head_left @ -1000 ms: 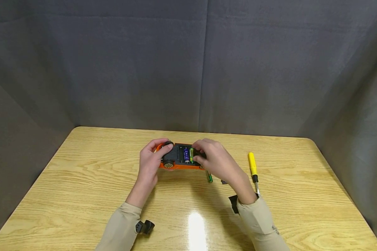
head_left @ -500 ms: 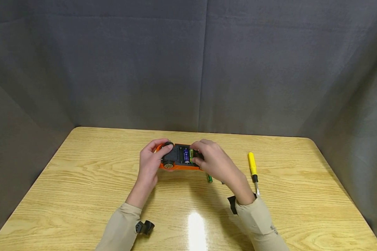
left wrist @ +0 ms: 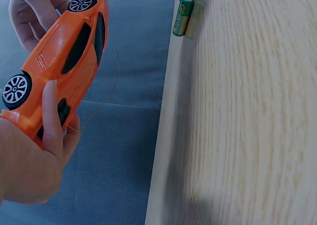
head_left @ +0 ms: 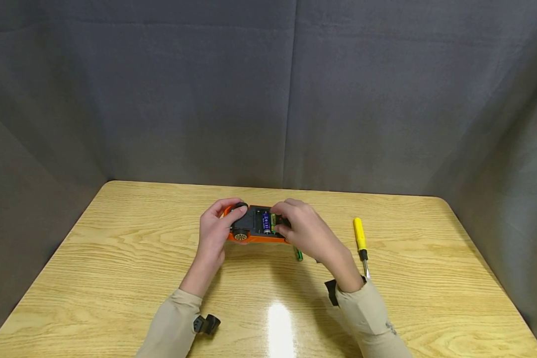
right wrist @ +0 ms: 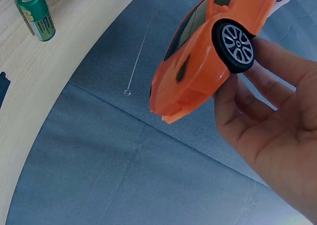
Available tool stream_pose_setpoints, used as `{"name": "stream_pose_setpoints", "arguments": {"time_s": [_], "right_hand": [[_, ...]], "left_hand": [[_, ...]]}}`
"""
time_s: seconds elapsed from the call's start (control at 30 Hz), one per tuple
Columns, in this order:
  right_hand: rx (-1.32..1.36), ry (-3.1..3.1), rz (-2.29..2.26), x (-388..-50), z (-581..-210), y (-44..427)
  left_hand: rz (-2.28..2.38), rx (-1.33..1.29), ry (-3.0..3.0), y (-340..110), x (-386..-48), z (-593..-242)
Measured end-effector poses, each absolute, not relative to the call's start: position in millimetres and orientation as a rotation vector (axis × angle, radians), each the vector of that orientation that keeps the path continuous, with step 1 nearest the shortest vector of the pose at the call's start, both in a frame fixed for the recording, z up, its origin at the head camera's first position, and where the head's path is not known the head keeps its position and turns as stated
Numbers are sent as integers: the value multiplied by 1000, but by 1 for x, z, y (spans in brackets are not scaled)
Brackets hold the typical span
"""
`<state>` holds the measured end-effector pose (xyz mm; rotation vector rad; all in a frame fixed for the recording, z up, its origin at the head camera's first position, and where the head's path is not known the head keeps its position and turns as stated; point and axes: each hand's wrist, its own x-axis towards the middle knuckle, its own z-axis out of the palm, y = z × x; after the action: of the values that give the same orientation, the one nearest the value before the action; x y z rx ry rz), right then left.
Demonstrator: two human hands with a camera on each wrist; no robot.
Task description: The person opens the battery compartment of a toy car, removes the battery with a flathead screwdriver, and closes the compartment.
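My left hand grips one end of an orange toy car, held underside up above the table, thumb over the base between two wheels. In the open battery compartment lie a purple battery and, beside it, a green battery. The thumb and fingers of my right hand pinch that green battery and hide the car's right end. From the right wrist view, the car's orange body conceals those fingertips. A thin wire hangs near the car.
A loose green battery lies on the wooden table below the car. Close by is a small dark piece, mostly covered by my right hand. Farther right lies a yellow-handled screwdriver. Grey cloth hangs behind the table.
My right hand has shifted slightly left and covers more of the green battery and the small dark piece. The left hand and the car have hardly moved.
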<state>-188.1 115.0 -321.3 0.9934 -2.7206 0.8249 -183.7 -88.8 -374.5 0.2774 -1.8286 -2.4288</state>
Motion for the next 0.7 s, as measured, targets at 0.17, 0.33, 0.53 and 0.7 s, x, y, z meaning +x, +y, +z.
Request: {"name": "stream_pose_setpoints", "arguments": {"time_s": [0.17, 0.33, 0.53, 0.7], "right_hand": [[992, -2720, 817, -188, -322, 113], [980, -2735, 821, -188, -322, 112], [995, -2757, 790, -187, -321, 110], [1026, -2783, 738, -187, -322, 110]], "left_hand": [[-2424, 276, -1826, -89, -184, -375], [-2412, 275, -1832, -89, -185, -376], [-2411, 265, -1836, -89, -185, -376], [-2414, 261, -1842, -88, -184, -376]]}}
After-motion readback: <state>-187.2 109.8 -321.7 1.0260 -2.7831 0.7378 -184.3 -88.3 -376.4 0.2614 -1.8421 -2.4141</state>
